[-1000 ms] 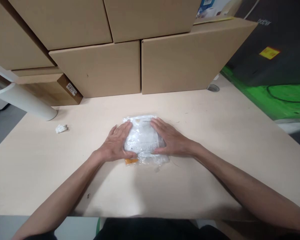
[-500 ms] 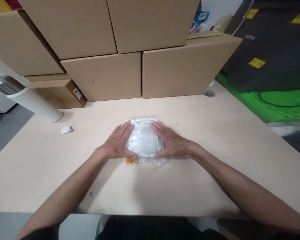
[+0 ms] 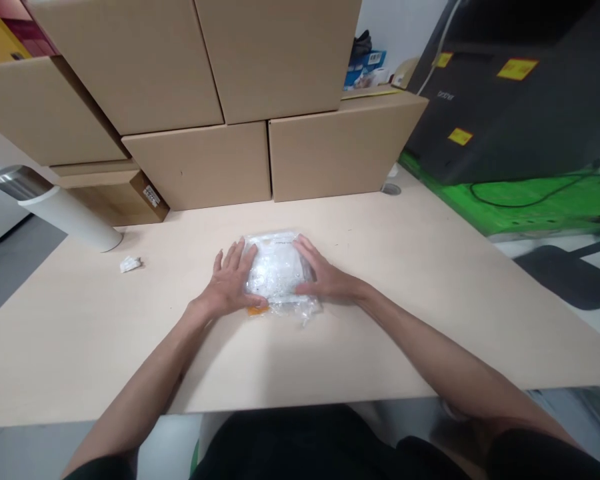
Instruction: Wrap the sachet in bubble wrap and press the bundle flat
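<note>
A flat white package (image 3: 279, 267) in clear plastic wrap lies on the table in front of me. Its print is too blurred to read, and loose wrap crinkles along its near edge. My left hand (image 3: 230, 283) rests against the left side, fingers spread and thumb at the near corner. An orange piece (image 3: 257, 311) shows just below that thumb. On the opposite side my right hand (image 3: 325, 277) touches the package, its fingers stretched toward the far corner and its thumb over the near part. Neither hand's fingers are closed round it.
Stacked cardboard boxes (image 3: 200, 167) line the back of the pale table (image 3: 220, 373). At left stand a white bottle (image 3: 75, 217) with a metal top and a crumpled white scrap (image 3: 131, 264). Beyond the right edge, a dark machine (image 3: 500, 120) sits on a green surface (image 3: 530, 200).
My view has shifted to the right. The left hand's fingers are spread wider, and the right hand's thumb sits higher over the package. The package stays between both hands.
</note>
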{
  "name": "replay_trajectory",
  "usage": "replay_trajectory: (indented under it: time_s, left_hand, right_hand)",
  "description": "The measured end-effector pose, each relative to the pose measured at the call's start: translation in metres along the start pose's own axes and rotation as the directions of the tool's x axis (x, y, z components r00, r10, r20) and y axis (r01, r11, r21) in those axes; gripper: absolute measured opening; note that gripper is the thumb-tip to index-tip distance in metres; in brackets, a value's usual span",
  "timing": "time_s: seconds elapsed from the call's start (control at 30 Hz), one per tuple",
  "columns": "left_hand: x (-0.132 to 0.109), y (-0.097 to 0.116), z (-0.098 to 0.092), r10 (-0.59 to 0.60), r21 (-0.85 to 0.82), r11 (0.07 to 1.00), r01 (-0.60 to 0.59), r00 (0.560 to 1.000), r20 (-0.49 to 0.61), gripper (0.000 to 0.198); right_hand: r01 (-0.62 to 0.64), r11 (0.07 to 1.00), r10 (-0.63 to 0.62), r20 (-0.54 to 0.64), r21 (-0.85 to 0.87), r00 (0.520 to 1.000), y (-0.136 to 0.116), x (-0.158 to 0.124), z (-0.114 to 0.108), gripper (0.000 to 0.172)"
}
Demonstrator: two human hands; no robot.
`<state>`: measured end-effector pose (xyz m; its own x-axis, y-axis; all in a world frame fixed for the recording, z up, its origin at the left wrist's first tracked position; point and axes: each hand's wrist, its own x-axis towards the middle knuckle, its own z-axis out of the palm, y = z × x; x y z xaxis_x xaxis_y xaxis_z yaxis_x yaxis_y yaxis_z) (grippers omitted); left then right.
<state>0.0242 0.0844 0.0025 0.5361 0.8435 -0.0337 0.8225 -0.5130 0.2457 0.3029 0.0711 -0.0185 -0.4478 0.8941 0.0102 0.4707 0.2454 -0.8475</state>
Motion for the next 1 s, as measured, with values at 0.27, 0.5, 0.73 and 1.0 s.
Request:
replay_trajectory:
  time_s: [0.27,0.5,0.73,1.0]
  left_hand:
    - [-0.018,0.042,0.009,0.154,-0.072,0.984,-0.161,0.984,-0.091,0.099]
    - [-0.016,0.047,0.041,0.184,0.091,0.981,-0.170,0.965,-0.186,0.082]
    - [-0.020,0.045,0.033,0.162,-0.133,0.972,-0.196,0.959,-0.233,0.051]
    - [-0.021,0.049,0.017,-0.045,-0.645,0.702,-0.303,0.884,-0.465,0.048]
  right_hand:
    - [-0.082,0.799,0.340,-0.334,0.596,0.879,0.009,0.002,-0.001,0.036]
    - [-0.164,0.559,0.388,-0.081,0.812,0.918,-0.012,-0.007,-0.007,0.023]
    - [-0.188,0.607,0.363,-0.059,0.772,0.930,-0.011,-0.008,-0.002,0.027]
    - [-0.121,0.728,0.324,-0.184,0.675,0.928,-0.015,-0.013,-0.001,0.017]
